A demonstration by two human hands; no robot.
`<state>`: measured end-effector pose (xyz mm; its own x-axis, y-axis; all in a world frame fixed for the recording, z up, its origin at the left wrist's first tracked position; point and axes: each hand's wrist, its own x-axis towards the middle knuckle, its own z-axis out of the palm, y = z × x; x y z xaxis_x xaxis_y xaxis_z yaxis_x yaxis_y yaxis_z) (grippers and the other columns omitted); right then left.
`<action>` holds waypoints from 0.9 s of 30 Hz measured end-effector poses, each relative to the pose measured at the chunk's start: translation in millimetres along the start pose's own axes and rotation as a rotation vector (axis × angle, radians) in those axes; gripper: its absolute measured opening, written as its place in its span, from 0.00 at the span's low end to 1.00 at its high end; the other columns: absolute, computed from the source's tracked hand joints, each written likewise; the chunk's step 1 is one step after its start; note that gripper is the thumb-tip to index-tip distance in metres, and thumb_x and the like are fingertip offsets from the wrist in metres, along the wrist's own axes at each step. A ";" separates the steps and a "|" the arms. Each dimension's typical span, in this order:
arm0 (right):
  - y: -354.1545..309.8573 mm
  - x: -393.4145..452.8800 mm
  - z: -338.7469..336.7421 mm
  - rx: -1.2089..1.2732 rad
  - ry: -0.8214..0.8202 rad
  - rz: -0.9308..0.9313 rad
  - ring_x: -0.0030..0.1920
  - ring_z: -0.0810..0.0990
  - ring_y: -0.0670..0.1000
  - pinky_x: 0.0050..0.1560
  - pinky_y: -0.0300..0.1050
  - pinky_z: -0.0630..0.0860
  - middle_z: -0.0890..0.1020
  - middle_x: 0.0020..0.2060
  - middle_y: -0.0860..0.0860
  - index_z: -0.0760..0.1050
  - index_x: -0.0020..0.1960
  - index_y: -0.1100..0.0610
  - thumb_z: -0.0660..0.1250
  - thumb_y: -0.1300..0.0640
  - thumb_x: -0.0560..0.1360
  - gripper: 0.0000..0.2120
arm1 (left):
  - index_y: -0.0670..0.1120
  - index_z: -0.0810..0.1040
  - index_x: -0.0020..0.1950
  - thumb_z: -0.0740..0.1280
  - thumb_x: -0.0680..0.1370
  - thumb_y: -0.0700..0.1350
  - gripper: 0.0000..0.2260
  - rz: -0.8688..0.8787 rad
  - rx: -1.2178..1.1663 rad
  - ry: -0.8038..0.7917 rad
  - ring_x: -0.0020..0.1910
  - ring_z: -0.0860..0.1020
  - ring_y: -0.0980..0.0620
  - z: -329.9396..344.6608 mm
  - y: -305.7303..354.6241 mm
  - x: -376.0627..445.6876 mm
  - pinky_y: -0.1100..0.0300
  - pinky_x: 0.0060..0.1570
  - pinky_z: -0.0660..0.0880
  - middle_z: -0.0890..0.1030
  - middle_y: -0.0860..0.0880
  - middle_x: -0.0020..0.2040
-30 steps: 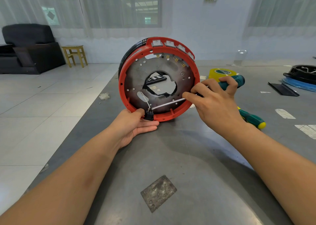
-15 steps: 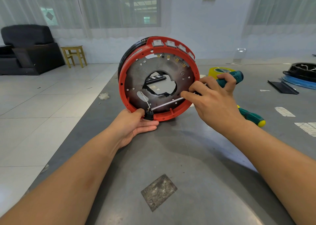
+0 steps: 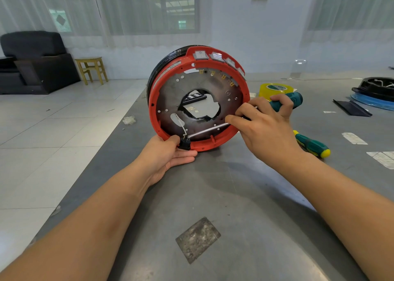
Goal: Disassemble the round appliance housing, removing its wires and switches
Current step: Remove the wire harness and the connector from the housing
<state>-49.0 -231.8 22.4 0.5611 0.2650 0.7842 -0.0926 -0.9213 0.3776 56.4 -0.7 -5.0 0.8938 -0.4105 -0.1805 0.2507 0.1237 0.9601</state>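
A round housing (image 3: 153,101) with a red rim and dark metal plate stands on edge on the grey table (image 3: 234,195). Several white switches (image 3: 215,56) sit along its top. A white wire (image 3: 181,122) runs from a slot in the plate down to a small black part (image 3: 185,144) at the bottom rim. My left hand (image 3: 166,154) holds the rim there, thumb by the black part. My right hand (image 3: 264,122) grips a teal-handled screwdriver (image 3: 286,101), its metal shaft (image 3: 209,130) reaching down to the black part.
A second green and yellow screwdriver (image 3: 312,145) lies right of the housing. A yellow tape roll (image 3: 275,88) stands behind it. Black and blue parts (image 3: 375,93) lie at the far right. A metal patch (image 3: 198,239) is on the near table. The table's left edge drops to the tiled floor.
My right hand and the screwdriver handle have shifted slightly left, closer to the rim. The left hand and the housing have stayed put.
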 end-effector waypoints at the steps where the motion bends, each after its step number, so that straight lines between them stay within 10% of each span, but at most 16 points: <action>1: -1.5 -1.0 0.1 0.002 -0.007 0.013 0.58 0.78 0.54 0.64 0.58 0.55 0.81 0.48 0.45 0.82 0.56 0.45 0.68 0.62 0.77 0.14 | 0.35 0.75 0.62 0.57 0.85 0.35 0.10 0.001 -0.011 0.004 0.48 0.88 0.39 -0.2 0.0 0.4 0.52 0.41 0.86 0.87 0.35 0.47; 27: 1.4 6.4 -5.3 -0.052 -0.006 -0.054 0.62 0.75 0.55 0.65 0.58 0.53 0.80 0.50 0.45 0.81 0.57 0.46 0.65 0.64 0.76 0.17 | 0.37 0.75 0.62 0.56 0.85 0.35 0.10 0.060 -0.002 0.011 0.47 0.88 0.39 1.9 -2.4 -2.4 0.53 0.40 0.85 0.88 0.37 0.46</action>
<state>-50.0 -229.9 30.6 0.5713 0.3123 0.7590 -0.1048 -0.8895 0.4448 53.0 -1.7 -6.5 0.9111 -0.3926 -0.1253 0.1975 0.1493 0.9689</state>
